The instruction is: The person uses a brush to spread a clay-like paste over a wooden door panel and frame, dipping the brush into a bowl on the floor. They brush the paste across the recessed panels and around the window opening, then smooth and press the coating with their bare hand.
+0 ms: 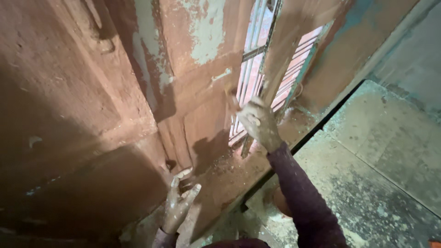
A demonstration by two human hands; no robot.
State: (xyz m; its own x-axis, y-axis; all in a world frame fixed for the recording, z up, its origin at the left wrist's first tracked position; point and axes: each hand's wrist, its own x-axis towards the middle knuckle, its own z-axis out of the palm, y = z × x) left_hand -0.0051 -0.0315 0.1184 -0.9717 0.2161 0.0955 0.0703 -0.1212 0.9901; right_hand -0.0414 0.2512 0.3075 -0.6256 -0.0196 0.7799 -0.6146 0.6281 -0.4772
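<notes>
Head view: right hand (258, 123) on window grille (250, 69); left hand (178, 205) on wall (82, 115)

Right hand (258, 123): fingertips blurred against the window grille (251, 69); whatever it grips cannot be made out. Left hand (178, 206): wrist cut off by the bottom edge, palm turned away and hidden. Window grille: top cut off by the upper edge, lower bars hidden behind the right hand. Round brown object (279, 202): mostly hidden behind the dark sleeve (301, 197); kind unclear.
</notes>
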